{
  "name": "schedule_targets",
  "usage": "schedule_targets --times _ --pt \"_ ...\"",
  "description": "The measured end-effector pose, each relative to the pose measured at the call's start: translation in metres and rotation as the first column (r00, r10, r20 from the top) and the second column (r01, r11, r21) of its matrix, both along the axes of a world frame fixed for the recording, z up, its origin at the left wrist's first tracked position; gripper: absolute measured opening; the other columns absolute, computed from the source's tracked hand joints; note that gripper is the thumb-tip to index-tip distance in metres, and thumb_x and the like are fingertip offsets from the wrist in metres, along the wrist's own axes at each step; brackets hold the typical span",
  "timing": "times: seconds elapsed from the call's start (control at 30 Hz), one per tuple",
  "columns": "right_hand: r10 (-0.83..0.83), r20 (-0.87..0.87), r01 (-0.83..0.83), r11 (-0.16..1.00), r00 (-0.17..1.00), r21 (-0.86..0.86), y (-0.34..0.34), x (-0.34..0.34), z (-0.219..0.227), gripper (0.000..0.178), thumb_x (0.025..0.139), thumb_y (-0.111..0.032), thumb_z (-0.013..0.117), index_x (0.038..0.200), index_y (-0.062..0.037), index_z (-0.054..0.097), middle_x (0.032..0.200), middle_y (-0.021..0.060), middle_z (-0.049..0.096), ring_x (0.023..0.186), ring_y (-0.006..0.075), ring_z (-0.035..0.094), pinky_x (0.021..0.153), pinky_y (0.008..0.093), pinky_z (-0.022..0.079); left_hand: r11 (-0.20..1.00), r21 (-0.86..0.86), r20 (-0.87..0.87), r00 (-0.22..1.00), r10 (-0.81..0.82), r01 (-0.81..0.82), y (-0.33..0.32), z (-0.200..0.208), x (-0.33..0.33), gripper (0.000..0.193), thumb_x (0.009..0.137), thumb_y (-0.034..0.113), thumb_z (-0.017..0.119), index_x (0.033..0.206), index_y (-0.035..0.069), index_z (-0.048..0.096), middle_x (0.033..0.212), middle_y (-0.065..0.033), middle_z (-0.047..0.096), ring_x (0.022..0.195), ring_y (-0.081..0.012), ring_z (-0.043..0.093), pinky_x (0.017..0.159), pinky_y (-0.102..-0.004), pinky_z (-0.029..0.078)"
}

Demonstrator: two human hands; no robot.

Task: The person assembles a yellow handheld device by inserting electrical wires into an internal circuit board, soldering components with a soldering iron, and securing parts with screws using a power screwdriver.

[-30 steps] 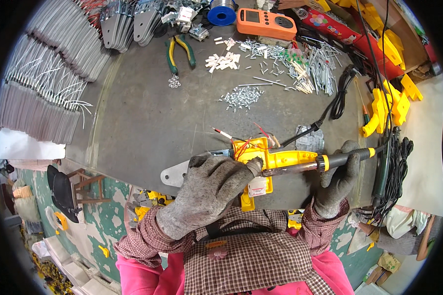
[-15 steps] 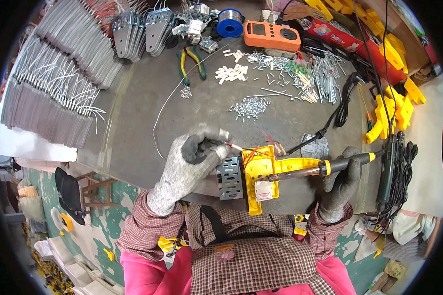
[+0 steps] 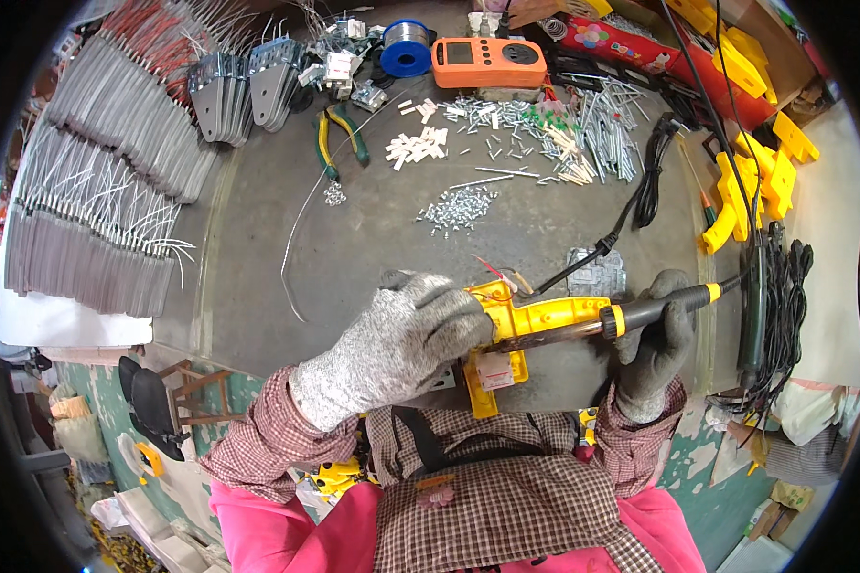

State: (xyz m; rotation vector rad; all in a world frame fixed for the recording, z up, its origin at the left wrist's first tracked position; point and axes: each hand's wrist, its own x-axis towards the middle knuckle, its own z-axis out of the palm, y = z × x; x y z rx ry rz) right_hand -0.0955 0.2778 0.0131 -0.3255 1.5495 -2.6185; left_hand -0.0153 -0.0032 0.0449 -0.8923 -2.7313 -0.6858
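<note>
My left hand (image 3: 406, 339), in a grey-and-white knit glove, lies over the left end of a yellow plastic housing (image 3: 569, 311). Its fingers are bent and pressed together, and they hide whatever is between them and the metal plate beneath. My right hand (image 3: 657, 344), gloved too, is closed round the black and yellow handle of a soldering iron (image 3: 640, 318). The iron's long barrel crosses over the housing toward my left fingers; its tip is hidden. A white block (image 3: 494, 371) sits in the housing's lower part, and thin wires (image 3: 506, 275) stick up from its upper edge.
Beyond my hands lie a heap of small screws (image 3: 457, 208), white sleeves (image 3: 417, 147), long bolts (image 3: 602, 129) and green-yellow pliers (image 3: 342, 138). An orange meter (image 3: 488, 63) and solder spool (image 3: 406, 48) stand farther back. Stacked metal plates (image 3: 96, 234) fill the left; black cables (image 3: 784, 315) hang at right.
My left hand has moved right and down, from pinching a wire beside the housing to covering the housing's left end and perforated plate. My right hand keeps hold of the soldering iron. The view has shifted slightly.
</note>
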Motion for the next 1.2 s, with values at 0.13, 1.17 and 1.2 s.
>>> schedule_targets --times 0.13,1.17,1.2 --pt "-0.004 0.000 0.004 1.000 1.000 -0.008 -0.002 0.001 0.001 0.038 0.094 -0.039 0.055 0.095 -0.0021 0.047 0.053 0.0060 0.051 0.039 0.0112 0.041 0.038 0.0240 0.032 0.991 0.074 0.100 0.989 0.107 -0.115 0.002 0.001 0.001 0.040 0.068 0.010 0.070 0.108 0.014 0.066 0.108 -0.0084 0.063 0.100 -0.0319 0.055 0.088 -0.0476 0.041" --pt "0.004 0.049 -0.006 1.000 0.999 0.028 0.001 -0.001 0.003 0.035 0.095 -0.035 0.053 0.094 -0.0007 0.050 0.054 0.0045 0.051 0.039 0.0093 0.041 0.039 0.0228 0.032 0.990 -0.124 0.121 0.991 -0.060 0.075 0.013 0.030 -0.011 0.061 0.070 0.025 0.072 0.129 0.014 0.061 0.095 -0.0039 0.066 0.082 -0.0280 0.062 0.072 -0.0442 0.049" --pt "0.001 0.049 -0.002 1.000 0.999 0.028 0.001 -0.001 0.002 0.035 0.095 -0.035 0.053 0.094 -0.0007 0.050 0.054 0.0045 0.051 0.039 0.0093 0.041 0.039 0.0228 0.032 0.989 -0.124 0.121 0.991 -0.063 0.078 0.012 0.031 -0.011 0.061 0.070 0.025 0.072 0.129 0.014 0.061 0.095 -0.0039 0.066 0.082 -0.0280 0.062 0.072 -0.0442 0.049"
